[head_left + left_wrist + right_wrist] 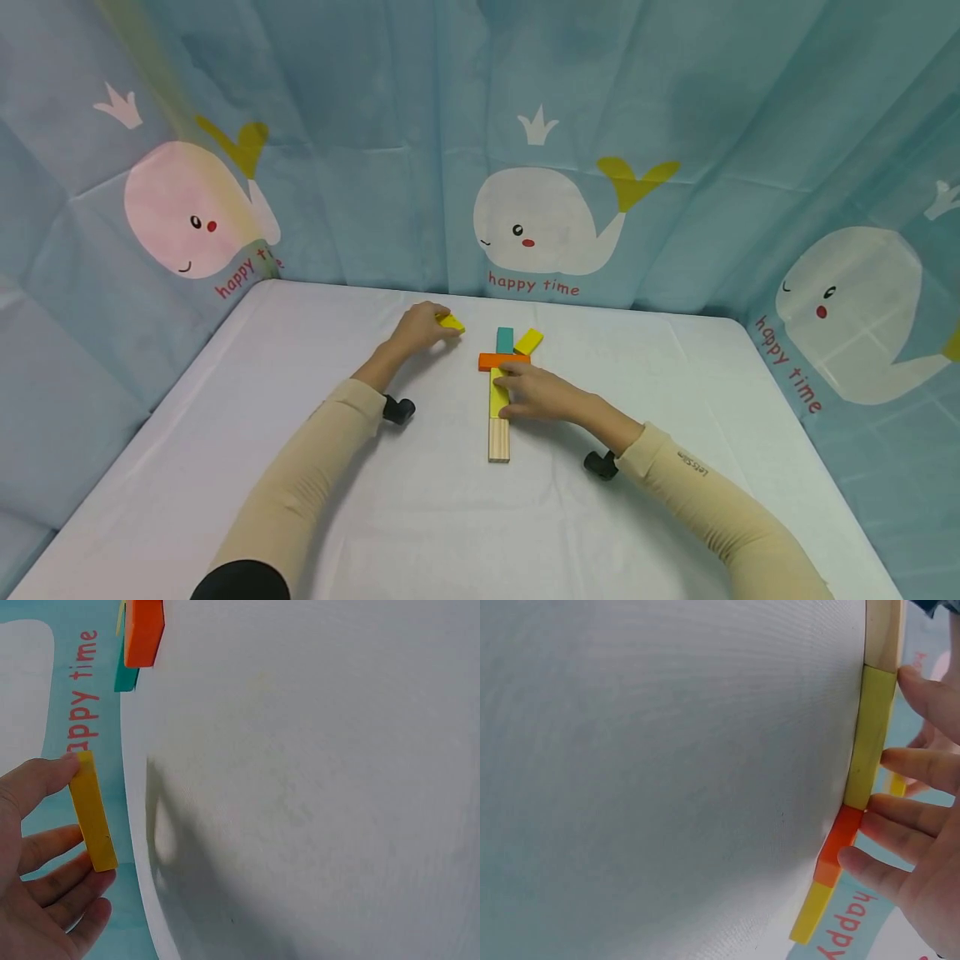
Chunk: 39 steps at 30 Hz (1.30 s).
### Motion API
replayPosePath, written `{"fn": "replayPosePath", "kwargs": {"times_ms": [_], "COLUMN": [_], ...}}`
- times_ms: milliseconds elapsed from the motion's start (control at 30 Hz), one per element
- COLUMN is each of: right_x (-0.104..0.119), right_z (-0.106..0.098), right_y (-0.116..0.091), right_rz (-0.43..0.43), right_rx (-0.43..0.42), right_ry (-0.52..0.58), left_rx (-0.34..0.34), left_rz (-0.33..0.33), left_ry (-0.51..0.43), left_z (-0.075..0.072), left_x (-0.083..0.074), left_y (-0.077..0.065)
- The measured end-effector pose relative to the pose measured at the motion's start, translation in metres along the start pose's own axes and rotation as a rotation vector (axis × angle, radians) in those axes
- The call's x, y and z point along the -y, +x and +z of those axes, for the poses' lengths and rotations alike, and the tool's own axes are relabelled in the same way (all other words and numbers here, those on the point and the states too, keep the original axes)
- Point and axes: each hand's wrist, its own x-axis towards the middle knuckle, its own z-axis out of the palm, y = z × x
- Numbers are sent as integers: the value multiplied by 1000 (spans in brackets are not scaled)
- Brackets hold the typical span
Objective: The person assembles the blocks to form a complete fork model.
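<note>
My left hand [417, 330] pinches a yellow block [94, 814] between thumb and fingertips, above the table left of the other blocks. Those lie in a row: a plain wooden block [498, 442] nearest me, then another yellow block [497, 402], an orange block [489, 362] set crosswise, and a teal block [505, 339] beyond it. A third yellow block [529, 342] slants off to the right of the teal one. With fingers spread, my right hand [543, 394] touches the yellow block of the row and the orange block [838, 847], partly covering both.
A white cloth covers the table [435, 517]. Behind it hangs a blue curtain [375, 217] with printed whales, close past the table's far edge. Small black devices [399, 410] sit at both wrists.
</note>
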Motion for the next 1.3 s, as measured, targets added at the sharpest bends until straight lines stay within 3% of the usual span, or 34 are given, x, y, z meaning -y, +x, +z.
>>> {"fn": "replayPosePath", "kwargs": {"times_ms": [233,567,1300], "right_x": [1,1,1], "right_z": [0,0,0], "right_y": [-1,-1,0], "right_rz": [-17,-12,-1], "right_rx": [-10,-9,-2], "right_ry": [1,17,11], "left_rx": [12,11,14], "left_rz": [-32,7,18], "left_ry": [-12,0,5], "left_z": [4,10,28], "left_x": [-13,-27,-39], "left_y": [0,-1,-1]}}
